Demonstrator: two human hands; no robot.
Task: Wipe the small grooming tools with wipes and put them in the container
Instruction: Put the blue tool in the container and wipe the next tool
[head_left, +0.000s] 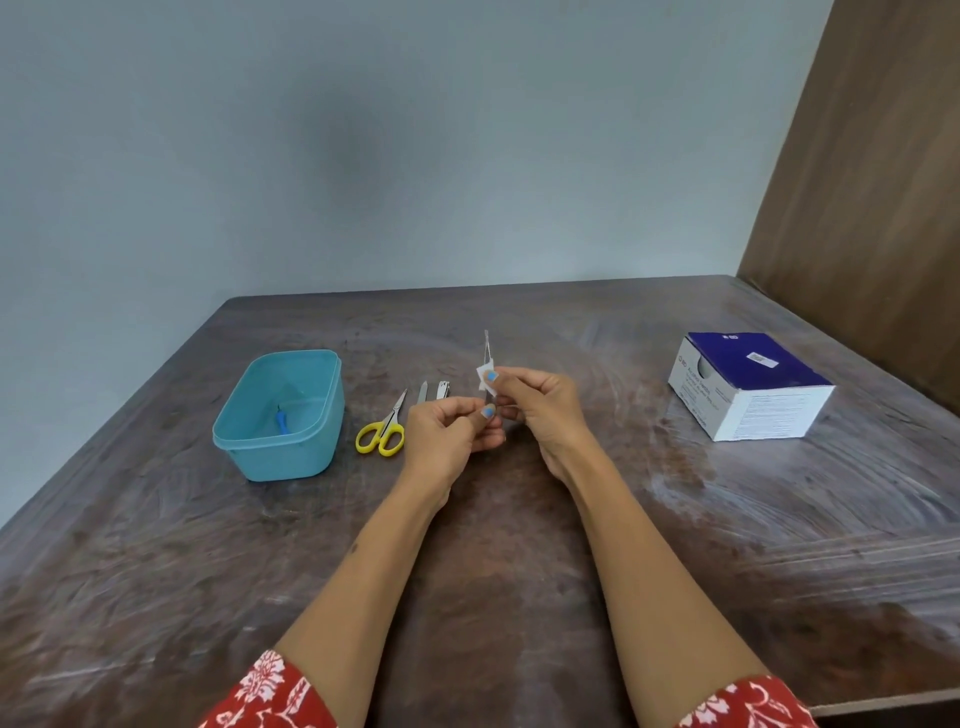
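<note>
Dark, scuffed wooden table (519, 571) against a pale grey-blue wall; brown wood panel at right. Your left hand (449, 434) pinches the lower end of a thin silver metal grooming tool (487, 353), thumb on top, fingers curled beneath. The tool stands nearly upright above the table, tip clear of both hands. Your right hand (535, 405) pinches a small white folded wipe (485, 382) round the tool's middle, just above the left thumb. To the left lie yellow-handled small scissors (383, 430), a slim metal nail file (422, 392) and a silver nail clipper (442, 389), side by side. Further left sits the open teal plastic container (311, 447), a small blue-handled tool (282, 425) inside. White and navy cardboard box (748, 387) well apart at right.
</note>
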